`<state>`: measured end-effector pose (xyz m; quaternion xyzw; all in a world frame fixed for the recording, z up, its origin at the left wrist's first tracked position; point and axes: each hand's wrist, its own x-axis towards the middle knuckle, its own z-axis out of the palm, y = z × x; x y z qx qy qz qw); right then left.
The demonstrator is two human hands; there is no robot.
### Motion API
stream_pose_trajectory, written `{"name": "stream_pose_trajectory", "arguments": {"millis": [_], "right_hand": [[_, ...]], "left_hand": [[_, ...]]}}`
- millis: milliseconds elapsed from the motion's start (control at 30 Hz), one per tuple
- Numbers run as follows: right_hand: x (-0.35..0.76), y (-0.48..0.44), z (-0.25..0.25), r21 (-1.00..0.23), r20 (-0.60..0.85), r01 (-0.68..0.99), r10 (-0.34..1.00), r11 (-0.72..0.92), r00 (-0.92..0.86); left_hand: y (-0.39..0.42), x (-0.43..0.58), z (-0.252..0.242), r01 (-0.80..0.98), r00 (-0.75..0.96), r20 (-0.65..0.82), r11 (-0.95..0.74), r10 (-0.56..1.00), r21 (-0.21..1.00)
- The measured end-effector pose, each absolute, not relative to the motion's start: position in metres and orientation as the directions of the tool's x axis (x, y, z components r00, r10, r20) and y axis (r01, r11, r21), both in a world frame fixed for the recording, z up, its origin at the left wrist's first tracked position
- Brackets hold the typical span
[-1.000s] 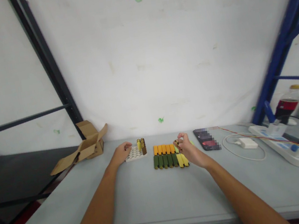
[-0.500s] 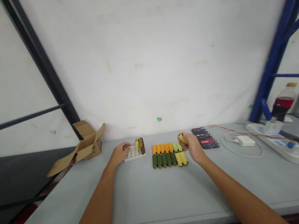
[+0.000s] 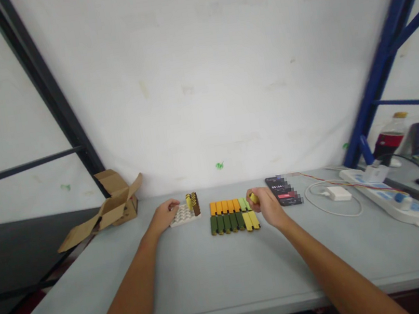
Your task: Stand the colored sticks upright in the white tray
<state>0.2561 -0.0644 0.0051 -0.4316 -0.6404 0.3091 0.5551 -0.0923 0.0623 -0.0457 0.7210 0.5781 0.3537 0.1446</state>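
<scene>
My left hand is at the left edge of a white tray with a bumpy grid, its fingers curled over the edge. At the tray's right end stand a row of dark brown pieces and a few yellow pieces. A small yellow piece is pinched in my right hand, mostly hidden by the fingers. Below that hand lie flat pieces in two rows: orange pieces and light green pieces behind, dark green pieces and yellow strips in front.
An open cardboard box sits at the back left. Right of my right hand are a phone showing a timer, a white charger with its cable, and a power strip. Farther right stands a bottle of dark drink.
The view has shifted slightly, so everything sits a little further left. My right hand has turned a bit with the yellow piece still in it. My left hand stays at the tray.
</scene>
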Motion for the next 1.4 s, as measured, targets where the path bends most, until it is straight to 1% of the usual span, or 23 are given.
{"name": "stream_pose_trajectory", "arguments": {"millis": [100, 167, 233, 300, 433, 500, 533, 633, 700, 833, 933, 1000, 1067, 1133, 1200, 1300, 1400], "right_hand": [[0.254, -0.061, 0.003, -0.921, 0.365, 0.105, 0.926, 0.374, -0.1], [0.253, -0.06, 0.003, -0.927, 0.355, 0.07, 0.922, 0.369, -0.156], [0.252, -0.062, 0.004, -0.904, 0.394, 0.11, 0.904, 0.414, -0.166], [0.253, -0.064, 0.003, -0.87, 0.435, 0.187, 0.888, 0.457, -0.147], [0.257, -0.064, -0.004, -0.81, 0.516, 0.321, 0.856, 0.49, -0.004], [0.258, -0.062, -0.007, -0.808, 0.528, 0.34, 0.847, 0.482, 0.055], [0.258, -0.06, -0.008, -0.824, 0.507, 0.319, 0.86, 0.468, 0.05], [0.255, -0.058, -0.004, -0.899, 0.395, 0.189, 0.918, 0.395, -0.041], [0.251, -0.061, 0.001, -0.913, 0.364, 0.166, 0.928, 0.373, -0.081], [0.25, -0.07, 0.006, -0.849, 0.442, 0.287, 0.894, 0.445, -0.078], [0.253, -0.073, 0.004, -0.777, 0.553, 0.38, 0.833, 0.501, 0.032], [0.254, -0.07, 0.002, -0.749, 0.596, 0.423, 0.798, 0.51, 0.092], [0.253, -0.068, 0.001, -0.787, 0.551, 0.368, 0.832, 0.494, 0.061], [0.249, -0.066, 0.003, -0.863, 0.451, 0.24, 0.892, 0.445, -0.031], [0.246, -0.068, 0.006, -0.897, 0.399, 0.166, 0.912, 0.41, -0.097], [0.245, -0.074, 0.008, -0.852, 0.459, 0.218, 0.879, 0.477, -0.127], [0.25, -0.074, 0.004, -0.773, 0.55, 0.339, 0.833, 0.537, -0.066]], "left_hand": [[0.063, -0.092, -0.047, 0.72, 0.073, 0.341, -0.286, 0.937, 0.632], [0.064, -0.093, -0.048, 0.714, 0.075, 0.341, -0.289, 0.937, 0.638], [0.065, -0.094, -0.05, 0.718, 0.085, 0.338, -0.293, 0.937, 0.632], [0.067, -0.096, -0.052, 0.728, 0.094, 0.337, -0.296, 0.937, 0.619], [0.071, -0.098, -0.055, 0.755, 0.111, 0.334, -0.297, 0.936, 0.585], [0.072, -0.099, -0.055, 0.762, 0.113, 0.331, -0.296, 0.937, 0.577], [0.071, -0.098, -0.055, 0.761, 0.109, 0.331, -0.293, 0.937, 0.578], [0.069, -0.096, -0.052, 0.748, 0.102, 0.331, -0.292, 0.938, 0.596], [0.066, -0.094, -0.05, 0.747, 0.102, 0.338, -0.296, 0.936, 0.595], [0.061, -0.091, -0.045, 0.763, 0.1, 0.35, -0.297, 0.931, 0.573], [0.06, -0.09, -0.043, 0.763, 0.11, 0.338, -0.297, 0.935, 0.574], [0.059, -0.089, -0.042, 0.762, 0.113, 0.33, -0.295, 0.937, 0.577], [0.058, -0.088, -0.041, 0.762, 0.113, 0.326, -0.292, 0.939, 0.577], [0.057, -0.087, -0.039, 0.766, 0.111, 0.315, -0.284, 0.942, 0.577], [0.055, -0.087, -0.038, 0.762, 0.116, 0.307, -0.283, 0.945, 0.583], [0.056, -0.087, -0.039, 0.759, 0.123, 0.313, -0.292, 0.942, 0.582], [0.058, -0.089, -0.041, 0.768, 0.126, 0.316, -0.294, 0.94, 0.569]]}}
